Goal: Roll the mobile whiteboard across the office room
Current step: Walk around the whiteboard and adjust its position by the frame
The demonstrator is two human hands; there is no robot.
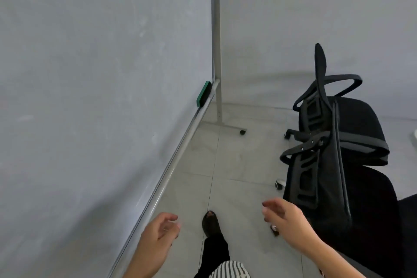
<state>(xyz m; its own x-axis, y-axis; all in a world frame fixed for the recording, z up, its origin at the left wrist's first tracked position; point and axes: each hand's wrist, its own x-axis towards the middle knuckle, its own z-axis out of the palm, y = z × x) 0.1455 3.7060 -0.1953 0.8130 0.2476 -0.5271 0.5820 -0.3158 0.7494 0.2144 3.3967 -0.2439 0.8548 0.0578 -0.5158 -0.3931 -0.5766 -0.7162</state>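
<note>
Both hands hang in the air at the bottom of the view, neither touching anything. Left hand (158, 236) is loosely curled, fingers half bent, empty, and sits just beside the mobile whiteboard's (101, 97) bottom rail, close but with a small gap, so no grip on it. Right hand (286, 219) is also empty, fingers loosely curled inward, further out from the whiteboard over the tiled floor (237, 158).

That whiteboard fills the whole left side, running away from the hands at an angle. Along its lower edge is the marker tray (180, 156), and up at the far end of that tray a green eraser (203, 93) leans against the board surface. Past the eraser is the whiteboard's upright metal post (217, 52), with a foot and one black caster (242, 132) on the floor.

On the far side of the right hand from the whiteboard stand two black office chairs (338, 142). A dark shoe (211, 224) shows between the hands.
</note>
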